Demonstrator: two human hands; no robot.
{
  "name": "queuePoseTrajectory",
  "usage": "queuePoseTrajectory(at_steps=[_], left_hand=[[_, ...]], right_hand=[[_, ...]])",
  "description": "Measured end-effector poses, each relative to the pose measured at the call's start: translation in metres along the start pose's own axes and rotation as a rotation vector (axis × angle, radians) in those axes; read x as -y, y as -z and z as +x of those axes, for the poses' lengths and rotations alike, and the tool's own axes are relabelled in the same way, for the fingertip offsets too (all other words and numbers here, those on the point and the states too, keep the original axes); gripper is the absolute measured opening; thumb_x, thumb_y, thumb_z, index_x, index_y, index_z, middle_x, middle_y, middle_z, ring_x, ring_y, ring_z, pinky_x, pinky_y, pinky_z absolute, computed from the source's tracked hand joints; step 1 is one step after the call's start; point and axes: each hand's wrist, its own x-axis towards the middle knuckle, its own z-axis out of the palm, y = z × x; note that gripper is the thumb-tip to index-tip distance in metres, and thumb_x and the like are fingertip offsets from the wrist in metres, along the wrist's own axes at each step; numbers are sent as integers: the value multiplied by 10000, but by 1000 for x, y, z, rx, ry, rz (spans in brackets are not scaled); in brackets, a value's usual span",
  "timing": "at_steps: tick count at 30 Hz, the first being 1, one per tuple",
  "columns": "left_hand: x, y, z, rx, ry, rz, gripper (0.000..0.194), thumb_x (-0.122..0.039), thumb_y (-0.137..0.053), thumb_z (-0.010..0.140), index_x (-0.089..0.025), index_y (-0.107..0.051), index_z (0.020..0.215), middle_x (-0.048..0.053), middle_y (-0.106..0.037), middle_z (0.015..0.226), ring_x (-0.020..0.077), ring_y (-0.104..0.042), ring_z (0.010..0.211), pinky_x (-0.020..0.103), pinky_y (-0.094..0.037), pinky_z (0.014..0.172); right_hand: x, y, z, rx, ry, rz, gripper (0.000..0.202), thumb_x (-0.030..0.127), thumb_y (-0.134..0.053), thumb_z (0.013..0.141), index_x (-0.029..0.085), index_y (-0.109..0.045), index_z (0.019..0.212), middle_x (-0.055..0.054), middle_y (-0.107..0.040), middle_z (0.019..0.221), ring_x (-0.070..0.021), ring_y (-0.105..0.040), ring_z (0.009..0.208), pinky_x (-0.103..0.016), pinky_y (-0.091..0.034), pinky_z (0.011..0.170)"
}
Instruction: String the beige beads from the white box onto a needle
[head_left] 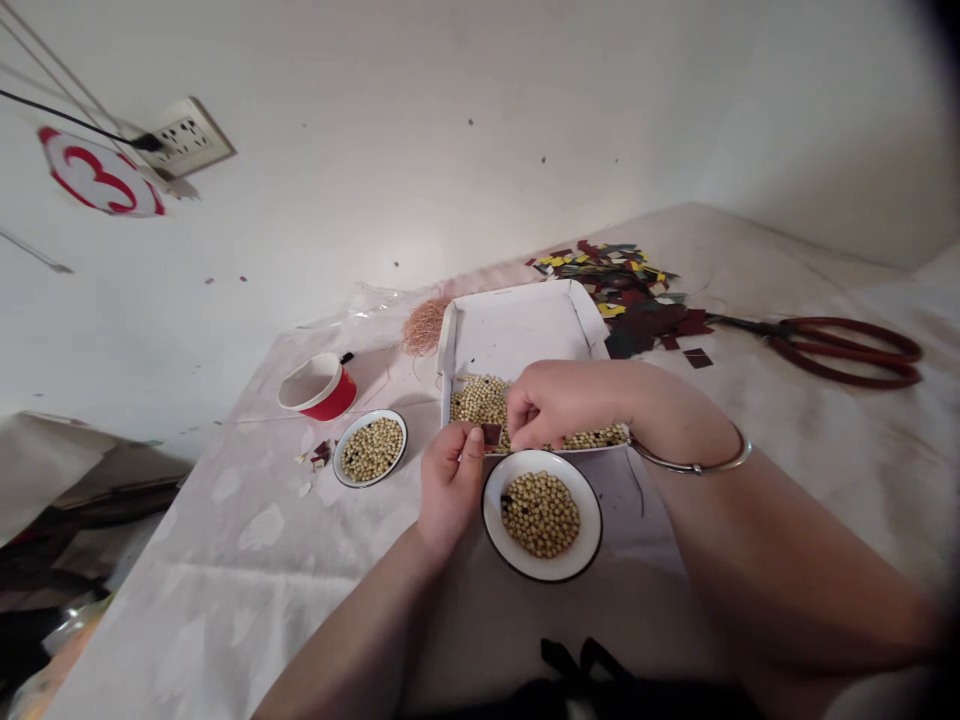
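Note:
My left hand (452,480) is closed, with a small dark red square piece (491,434) pinched between thumb and fingers. It is at the front edge of a shallow white box (517,325). Pale yellow round beads (480,398), with a few black bits among them, lie along the box's near side. Over those beads my right hand (551,400) is bent down with fingers drawn together; what they grip, if anything, is hidden. Just below both hands stands a white dark-rimmed dish (592,545) of the same beads. A metal bangle (694,467) circles my right wrist.
Left of the box are another dish (403,462) of beads, a red and white paper tub (334,395) and a bundle of pinkish thread (426,326). Behind it lie many coloured scraps (637,310). Large red-handled scissors (847,348) rest at the right. A wall (465,160) stands behind.

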Motion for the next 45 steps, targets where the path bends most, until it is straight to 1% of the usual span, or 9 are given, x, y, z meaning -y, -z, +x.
queuePoseTrajectory(at_steps=[3,8,11,16,20,26,33,37,45], left_hand=[[0,0,0,2,-6,-6,294,-349,-427,916,-169,-629,802,31,-667,786,142,-600,739,245,-449,677],[1,-1,0,6,8,-5,294,-353,-428,916,-172,-636,815,39,-676,820,145,-605,747,252,-459,679],[2,-1,0,3,17,-9,285,-355,-436,912,-175,-641,827,37,-680,824,144,-604,735,252,-463,674],[2,-1,1,6,11,12,296,-360,-438,907,-180,-646,798,36,-683,806,147,-602,718,252,-461,662],[1,-1,1,5,9,15,289,-350,-439,908,-179,-637,786,33,-689,822,143,-604,723,248,-461,668],[0,-1,1,2,-7,17,276,-336,-447,905,-180,-641,786,30,-689,816,142,-609,733,248,-462,676],[-1,-1,1,15,0,18,287,-349,-448,903,-178,-647,786,36,-692,816,148,-615,732,257,-469,678],[-1,0,2,28,-10,20,280,-344,-449,902,-180,-643,781,36,-690,806,150,-618,736,260,-472,677],[-1,0,2,24,-15,20,268,-328,-452,903,-178,-644,791,35,-692,822,149,-623,746,260,-475,685]], right_hand=[[-1,3,-2,-23,-38,23,254,393,-539,759,172,-660,792,-13,-638,633,-135,-558,571,-247,-379,521],[-14,5,12,-219,-279,-232,181,247,-536,739,146,-677,793,-61,-654,695,-156,-546,583,-275,-347,522],[-22,2,25,-212,-386,-331,194,226,-562,729,135,-694,839,-99,-666,778,-184,-561,638,-291,-349,539],[-30,-7,40,-159,-460,-325,229,231,-618,695,160,-700,896,-106,-672,854,-210,-587,696,-304,-391,573],[-33,-11,47,-151,-461,-348,253,209,-618,698,149,-695,931,-122,-669,893,-244,-597,767,-329,-402,612],[-31,-14,48,-142,-399,-362,242,165,-598,711,151,-698,932,-119,-671,915,-227,-605,781,-319,-410,631],[-25,-16,48,-163,-431,-388,223,222,-635,702,146,-709,898,-128,-671,845,-235,-609,737,-333,-427,599],[-23,-19,51,-167,-427,-417,173,198,-632,695,157,-717,840,-134,-668,788,-242,-607,711,-345,-431,583],[-22,-20,50,-136,-373,-423,197,179,-596,695,111,-700,849,-156,-670,850,-235,-584,674,-337,-389,543]])
